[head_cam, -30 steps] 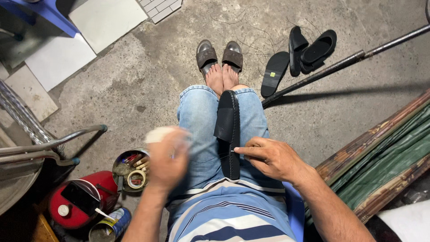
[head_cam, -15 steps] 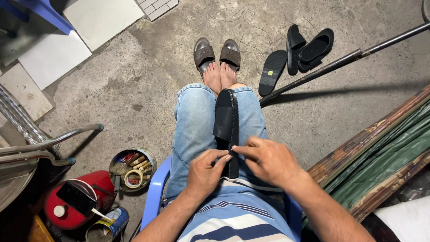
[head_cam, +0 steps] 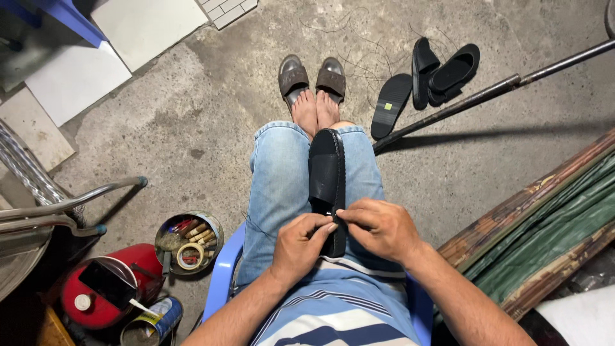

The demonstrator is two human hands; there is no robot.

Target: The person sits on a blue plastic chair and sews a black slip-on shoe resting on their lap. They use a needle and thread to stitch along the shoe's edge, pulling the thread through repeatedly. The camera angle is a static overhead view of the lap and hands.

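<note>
Head view | black shoe (head_cam: pixel 327 170) on lap | both hands pinch near end

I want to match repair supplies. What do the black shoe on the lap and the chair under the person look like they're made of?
The black shoe looks like smooth leather or a leather look-alike: a soft sheen, and a stitched ridge along its edge. The chair looks like moulded plastic: plain light blue, with a rounded, glossy rim. Both hands, left and right, pinch the shoe's near end.

Stained concrete floor (head_cam: pixel 160 128), pale tiles (head_cam: pixel 70 77) at upper left, blue plastic chair (head_cam: pixel 221 275), weathered planks (head_cam: pixel 544 237) at right
</note>
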